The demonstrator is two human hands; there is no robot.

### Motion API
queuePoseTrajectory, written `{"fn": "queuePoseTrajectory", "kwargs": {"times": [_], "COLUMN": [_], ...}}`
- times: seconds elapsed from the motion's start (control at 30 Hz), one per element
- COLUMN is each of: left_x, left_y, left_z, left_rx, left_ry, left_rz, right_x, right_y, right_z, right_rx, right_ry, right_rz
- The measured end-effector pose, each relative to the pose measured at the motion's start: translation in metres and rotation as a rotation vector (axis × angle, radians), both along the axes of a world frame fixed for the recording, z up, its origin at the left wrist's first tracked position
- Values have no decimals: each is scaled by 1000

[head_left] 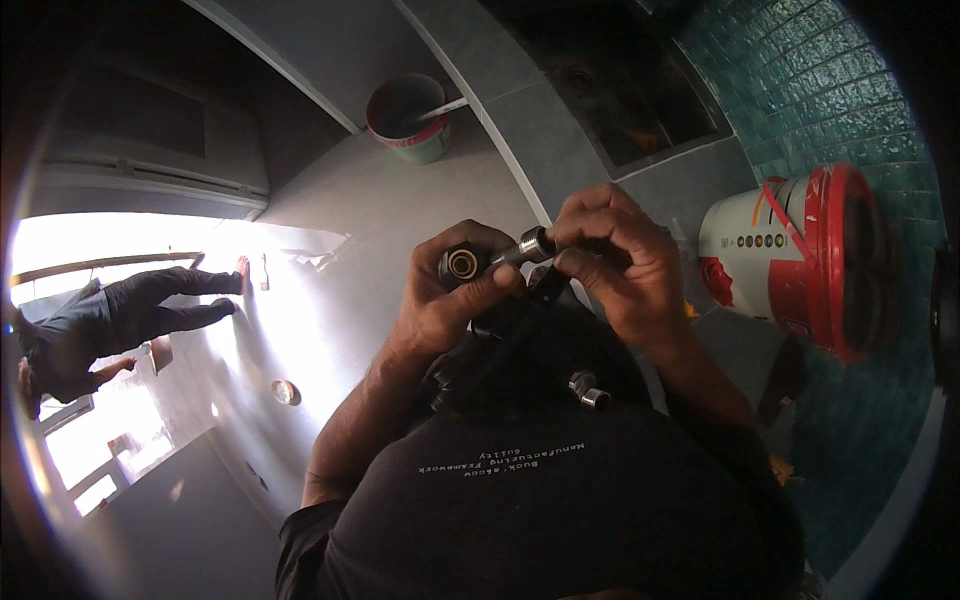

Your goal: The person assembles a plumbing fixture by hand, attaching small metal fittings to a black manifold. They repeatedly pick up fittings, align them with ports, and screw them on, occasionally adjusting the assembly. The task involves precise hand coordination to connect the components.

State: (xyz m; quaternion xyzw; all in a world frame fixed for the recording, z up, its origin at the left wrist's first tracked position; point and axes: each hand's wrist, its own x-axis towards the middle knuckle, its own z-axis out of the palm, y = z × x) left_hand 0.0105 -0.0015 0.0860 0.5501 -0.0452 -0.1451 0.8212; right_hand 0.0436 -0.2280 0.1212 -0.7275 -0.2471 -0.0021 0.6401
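In front of my chest, my left hand (450, 285) is closed around a dark plumbing fitting (462, 264) with a round, brass-coloured opening. Its dark stem runs to the right and ends in a silver threaded collar (533, 244). My right hand (620, 265) has its fingers bent and pinched at that collar, thumb underneath; whether something thin lies between the fingertips I cannot tell. Below the hands, against my dark shirt, a second metal fitting (590, 390) with a shiny round end shows. A black strap-like piece (545, 290) hangs just under the collar, partly lost in shadow.
To the right, a white and red bucket (765, 250) stands by a green tiled wall (830, 90). Ahead is another bucket (412, 135) with a stick in it, near a dark recessed opening (630, 90). Another person (130, 310) is at the far left by bright windows. A small round object (285, 391) lies on the floor.
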Motion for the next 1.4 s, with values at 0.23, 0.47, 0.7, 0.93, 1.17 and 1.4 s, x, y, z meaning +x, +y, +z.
{"fn": "queuePoseTrajectory", "kwargs": {"times": [0.23,0.47,0.7,0.93,1.17,1.4], "left_x": [0,-1,0,2,1,1], "left_y": [0,0,2,0,1,1], "left_z": [2,2,2,5,2,5], "left_rx": [-9,12,41,24,26,46], "left_ry": [-10,-9,-23,20,11,28], "left_rz": [-1,23,13,0,13,8], "right_x": [3,4,6,8,12,17], "right_y": [-3,-5,0,0,-7,-10], "right_z": [1,-6,-10,-13,0,5], "right_rx": [236,130,148,139,-2,-146], "right_ry": [165,165,84,64,48,-64], "right_rz": [81,88,58,59,100,115]}}
